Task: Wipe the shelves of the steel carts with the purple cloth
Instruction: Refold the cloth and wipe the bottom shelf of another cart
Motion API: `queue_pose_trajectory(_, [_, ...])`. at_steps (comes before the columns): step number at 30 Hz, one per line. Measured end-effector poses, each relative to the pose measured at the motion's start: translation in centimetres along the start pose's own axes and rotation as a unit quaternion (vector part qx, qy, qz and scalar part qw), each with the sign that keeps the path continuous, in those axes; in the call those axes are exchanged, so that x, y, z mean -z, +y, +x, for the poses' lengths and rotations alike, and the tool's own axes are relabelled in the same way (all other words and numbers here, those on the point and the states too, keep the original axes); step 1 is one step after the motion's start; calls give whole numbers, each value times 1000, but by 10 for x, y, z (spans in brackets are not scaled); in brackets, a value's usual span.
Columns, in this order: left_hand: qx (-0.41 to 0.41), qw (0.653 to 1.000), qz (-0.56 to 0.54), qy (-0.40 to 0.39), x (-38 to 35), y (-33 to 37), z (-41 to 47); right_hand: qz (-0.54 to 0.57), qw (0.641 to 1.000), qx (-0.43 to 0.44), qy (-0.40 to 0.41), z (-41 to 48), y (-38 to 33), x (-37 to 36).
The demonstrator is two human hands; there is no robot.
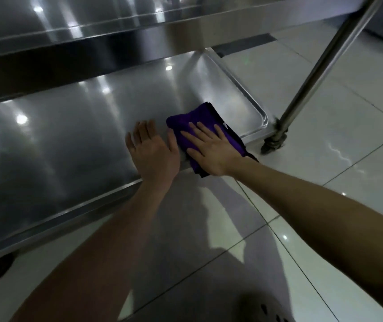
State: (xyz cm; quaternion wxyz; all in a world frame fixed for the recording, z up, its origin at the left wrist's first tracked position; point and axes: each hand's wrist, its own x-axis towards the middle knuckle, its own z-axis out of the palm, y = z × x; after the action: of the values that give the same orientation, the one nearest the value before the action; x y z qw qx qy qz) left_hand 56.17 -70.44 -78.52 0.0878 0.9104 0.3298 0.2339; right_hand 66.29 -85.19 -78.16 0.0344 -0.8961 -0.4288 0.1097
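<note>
Glossy white floor tiles [325,94] fill the right side and bottom of the frame, with the steel cart's lower shelf [69,126] stretching across the left and middle. Right hand [211,151] lies flat, fingers straight, pressing the folded purple cloth [185,126] near the shelf's right corner. Left hand [153,152] rests open on bare steel just beside it. Cart leg [320,66] slants through the upper right, caster [274,142] below; upper shelf [93,19] runs along the top.

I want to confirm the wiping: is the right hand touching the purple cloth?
Touching. The head view shows the right hand lying flat and open on top of the purple cloth, with no gap.
</note>
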Motion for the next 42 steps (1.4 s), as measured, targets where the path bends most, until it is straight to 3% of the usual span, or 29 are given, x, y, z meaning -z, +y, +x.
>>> queue_pose_trajectory(4, [18,999,32,15,-20,11,-4,10,999,33,36,-1,11,-6])
queue_pose_trajectory(8, [29,998,48,14,-33,2,-3,26,996,78,22,-10,72,10])
queue_pose_trajectory(14, [32,996,86,19,-37,8,-2,34,998,-37,32,55,169,36])
queue_pose_trajectory(19, [20,997,79,16,-39,16,1,39,996,-71,49,184,147,61])
queue_pose_trajectory(22, [23,996,90,4,-37,16,5,20,999,-30,33,211,100,59])
queue_pose_trajectory(27, [32,997,76,2,-33,13,3,13,993,106,58,107,55,23])
queue_pose_trajectory(31, [41,997,58,-2,-29,14,0,13,985,171,23,14,85,3])
queue_pose_trajectory(37, [35,998,51,3,-29,19,-1,31,998,49,33,92,145,35])
queue_pose_trajectory(42, [20,998,42,36,-32,24,1,32,998,-19,41,227,115,56])
